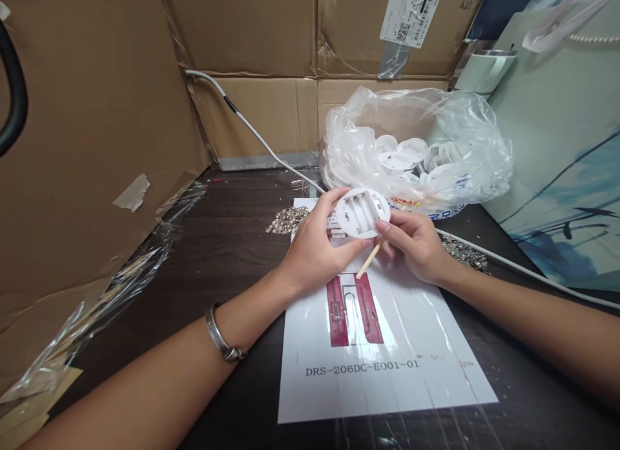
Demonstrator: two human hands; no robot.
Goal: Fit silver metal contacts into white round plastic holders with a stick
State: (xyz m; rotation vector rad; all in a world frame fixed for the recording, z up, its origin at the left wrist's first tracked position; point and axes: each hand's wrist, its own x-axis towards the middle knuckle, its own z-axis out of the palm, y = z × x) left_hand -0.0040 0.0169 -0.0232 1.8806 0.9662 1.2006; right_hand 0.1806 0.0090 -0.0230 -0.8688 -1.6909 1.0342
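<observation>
Between both hands, above a printed sheet [387, 395], a round white plastic battery housing [359, 212] is tilted toward me, its slots and metal contacts showing. My left hand [317, 250] grips it by the left and lower edge, fingers behind and thumb below. A thin wooden stick [370, 259] is pinched in my right hand [417, 246], pointing down and left. The thumb of that hand rests on the housing's right rim. Some right fingers are hidden behind the housing. Small metal contact pieces [285, 221] lie heaped left of the housing.
Behind the hands stands a clear plastic bag [339, 156] holding many round white parts [400, 156]. A second metal heap [467, 253] lies by my right wrist. A grey cable [261, 140] crosses the dark table [232, 243]. Cardboard walls [261, 30] enclose the back and left.
</observation>
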